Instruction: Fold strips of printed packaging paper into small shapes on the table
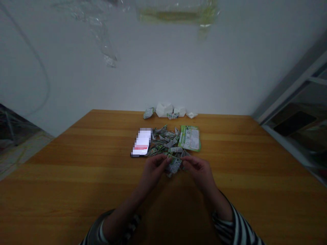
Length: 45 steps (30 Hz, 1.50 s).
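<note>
Between my two hands is a small green-and-white printed sachet [175, 165], held just above the near side of a pile of similar crumpled sachets [166, 139]. My left hand [154, 170] pinches its left side with thumb and fingers. On the other side, my right hand [200, 170] is closed in a pinch at the sachet's right edge. A flat green-and-white printed packet [190, 138] lies right of the pile. To the left lies a phone [142, 142] with its screen lit and blurred out.
Along the wall at the back of the wooden table [107, 143] are crumpled white tissues [164, 110], a sachet [148, 113] and another sachet [173, 116] before the tissues. Clear plastic and yellowish tape [176, 16] hang on the wall. A shelf [301, 102] stands at the right.
</note>
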### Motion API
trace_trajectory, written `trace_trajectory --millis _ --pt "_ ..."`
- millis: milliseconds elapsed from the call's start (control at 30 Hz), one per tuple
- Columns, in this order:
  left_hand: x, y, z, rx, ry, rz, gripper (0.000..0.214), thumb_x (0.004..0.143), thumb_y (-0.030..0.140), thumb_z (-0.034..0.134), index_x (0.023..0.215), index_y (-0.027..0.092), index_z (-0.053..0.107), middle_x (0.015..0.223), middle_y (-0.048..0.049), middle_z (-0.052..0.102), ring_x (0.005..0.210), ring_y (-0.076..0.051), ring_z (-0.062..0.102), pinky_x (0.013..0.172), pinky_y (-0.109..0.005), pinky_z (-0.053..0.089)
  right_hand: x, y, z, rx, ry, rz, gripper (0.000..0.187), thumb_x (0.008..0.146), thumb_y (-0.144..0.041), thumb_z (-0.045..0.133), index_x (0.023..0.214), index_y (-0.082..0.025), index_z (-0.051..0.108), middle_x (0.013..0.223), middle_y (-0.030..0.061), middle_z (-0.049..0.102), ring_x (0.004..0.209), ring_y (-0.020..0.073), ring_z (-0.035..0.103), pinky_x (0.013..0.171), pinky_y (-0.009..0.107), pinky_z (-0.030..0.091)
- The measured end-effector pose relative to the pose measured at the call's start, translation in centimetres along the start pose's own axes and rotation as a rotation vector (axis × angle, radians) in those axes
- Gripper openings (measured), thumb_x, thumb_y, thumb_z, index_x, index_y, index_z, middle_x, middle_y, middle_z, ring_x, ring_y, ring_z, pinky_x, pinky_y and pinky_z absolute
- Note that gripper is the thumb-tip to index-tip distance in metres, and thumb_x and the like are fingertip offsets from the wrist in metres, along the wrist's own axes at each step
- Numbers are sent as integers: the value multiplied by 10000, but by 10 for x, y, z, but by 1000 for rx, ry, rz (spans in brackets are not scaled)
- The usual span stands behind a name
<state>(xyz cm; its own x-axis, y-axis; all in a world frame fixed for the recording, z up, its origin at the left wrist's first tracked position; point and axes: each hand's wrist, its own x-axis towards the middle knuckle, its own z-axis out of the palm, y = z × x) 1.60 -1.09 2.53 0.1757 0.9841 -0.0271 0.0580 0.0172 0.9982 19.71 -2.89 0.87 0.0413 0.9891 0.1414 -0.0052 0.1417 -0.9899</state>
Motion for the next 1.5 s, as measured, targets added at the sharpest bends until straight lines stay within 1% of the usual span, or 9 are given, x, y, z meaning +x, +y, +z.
trace_trajectory --millis 367,633,800,900,1000,1200,1300,1367,1500 --pt "0 -4 2 15 -88 -48 358 772 474 670 664 135 632 567 10 572 531 -120 526 494 -207 415 -7 -2 -1 -431 -29 -284 188 860 -237 589 698 -190 674 620 12 683 564 149 633 564 232 480" --pt "1 -5 0 158 -54 68 338 827 460 610 717 147 673 623 -14 624 601 -154 565 556 -230 428 -11 1 4 -423 -1 -272 243 892 -248 535 668 -191 611 551 -3 629 481 124 586 484 207 457" --pt "-6 -2 4 267 20 104 408 876 455 550 1174 195 654 861 -65 733 788 -221 648 717 -296 491 -13 4 4 -866 128 -670 218 889 -215 570 700 -198 677 564 22 655 507 131 579 530 236 431" --pt "-6 -2 8 97 -107 36 440 887 511 503 1091 172 694 913 -68 735 848 -227 647 782 -316 500 -14 3 9 -998 33 -872 232 892 -177 577 693 -205 693 538 24 642 520 144 581 540 253 428" --pt "-2 -3 9 -57 -130 -56 420 823 519 593 984 151 716 901 -62 731 878 -229 640 793 -311 499 -16 0 14 -944 -172 -929 156 908 -236 582 854 -215 728 639 44 686 615 168 618 597 269 468" --pt "4 -3 2 -98 -75 -81 419 807 475 616 1081 160 654 668 14 639 542 -124 543 503 -210 410 -12 -13 -2 -606 -128 -649 284 881 -168 529 1111 -222 685 800 66 673 718 185 604 642 296 494" --pt "3 -4 1 -111 -139 -71 452 804 464 627 1145 170 588 629 45 593 501 -100 494 478 -192 365 -6 -13 -8 -460 -225 -502 355 846 -172 581 1182 -247 667 860 54 689 695 159 605 622 266 499" --pt "2 -7 2 -119 -204 -83 470 796 466 647 1158 181 556 602 63 566 475 -87 466 451 -176 330 -4 -8 -7 -329 -245 -398 282 813 -195 646 1079 -245 726 840 47 714 660 146 617 596 247 500" --pt "0 -8 3 -104 -232 -122 424 853 518 561 1130 198 528 483 99 486 373 -70 391 381 -155 263 -3 2 -1 -72 -63 -90 83 751 -211 692 766 -200 773 607 11 689 494 123 587 461 210 460"
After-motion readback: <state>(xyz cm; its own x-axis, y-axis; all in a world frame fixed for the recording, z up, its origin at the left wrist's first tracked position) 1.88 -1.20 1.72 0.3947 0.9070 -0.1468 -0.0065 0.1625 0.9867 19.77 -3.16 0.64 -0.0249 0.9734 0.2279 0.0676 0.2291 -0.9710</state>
